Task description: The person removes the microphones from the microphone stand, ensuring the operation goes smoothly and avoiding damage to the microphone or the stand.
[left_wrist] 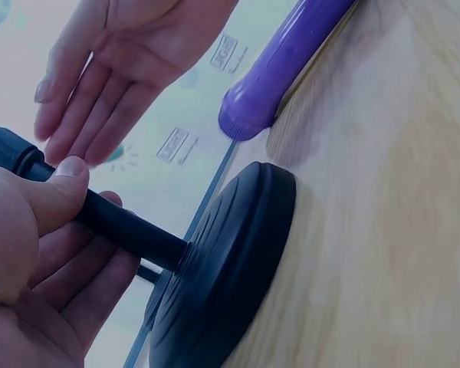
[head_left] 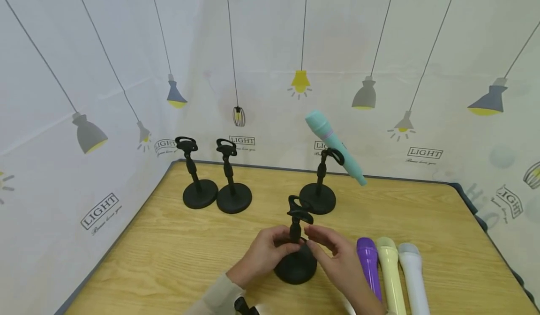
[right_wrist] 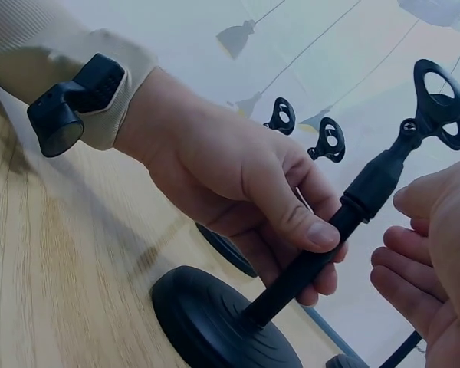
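A black microphone stand stands upright on the wooden table at the front centre, its empty clip on top. My left hand grips its stem just above the round base, thumb across the stem. My right hand hovers just right of the stem, fingers relaxed and holding nothing. In the left wrist view the right hand shows an open palm, apart from the stem. A purple toy microphone lies on the table beside the right hand.
A pale yellow microphone and a white one lie next to the purple one. At the back, a teal microphone sits tilted in a third stand. Two empty stands stand back left. Printed cloth walls surround the table.
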The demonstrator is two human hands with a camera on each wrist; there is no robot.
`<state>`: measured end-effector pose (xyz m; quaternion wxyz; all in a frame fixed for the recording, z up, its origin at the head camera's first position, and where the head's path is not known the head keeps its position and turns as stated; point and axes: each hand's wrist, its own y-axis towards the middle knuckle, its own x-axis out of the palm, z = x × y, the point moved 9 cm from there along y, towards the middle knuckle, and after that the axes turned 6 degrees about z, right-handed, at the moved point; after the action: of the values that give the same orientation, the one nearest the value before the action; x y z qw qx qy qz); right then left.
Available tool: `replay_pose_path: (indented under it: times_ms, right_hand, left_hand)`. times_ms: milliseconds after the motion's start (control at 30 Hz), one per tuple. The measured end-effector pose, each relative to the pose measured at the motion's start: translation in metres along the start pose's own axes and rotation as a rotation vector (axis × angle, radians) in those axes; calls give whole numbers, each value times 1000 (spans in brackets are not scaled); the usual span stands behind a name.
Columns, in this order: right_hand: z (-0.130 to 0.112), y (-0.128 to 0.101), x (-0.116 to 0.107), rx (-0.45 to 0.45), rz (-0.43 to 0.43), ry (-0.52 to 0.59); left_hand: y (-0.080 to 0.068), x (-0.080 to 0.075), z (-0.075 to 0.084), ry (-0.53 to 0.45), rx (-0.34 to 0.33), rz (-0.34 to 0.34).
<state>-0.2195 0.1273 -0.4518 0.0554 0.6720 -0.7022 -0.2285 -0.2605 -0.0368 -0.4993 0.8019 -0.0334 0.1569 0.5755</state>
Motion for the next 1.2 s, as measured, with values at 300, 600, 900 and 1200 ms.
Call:
replay_pose_path:
  times_ms: [300,600,900,1200]
  right_hand:
    - [-9,4,19,-53,-40,5]
    - [-18,12,45,-95,-132,-1]
    - [-17,20,69,-52,-194,-12]
    - [-13,26,92,11,-227,-16]
  left_hand:
    - [-4,-31,-6,15,-14,70]
    - [-6,-62,-14,77,6,150]
    - [-13,-91,-24,100,-60,224]
    - [-21,-120,-36,117,-129,319]
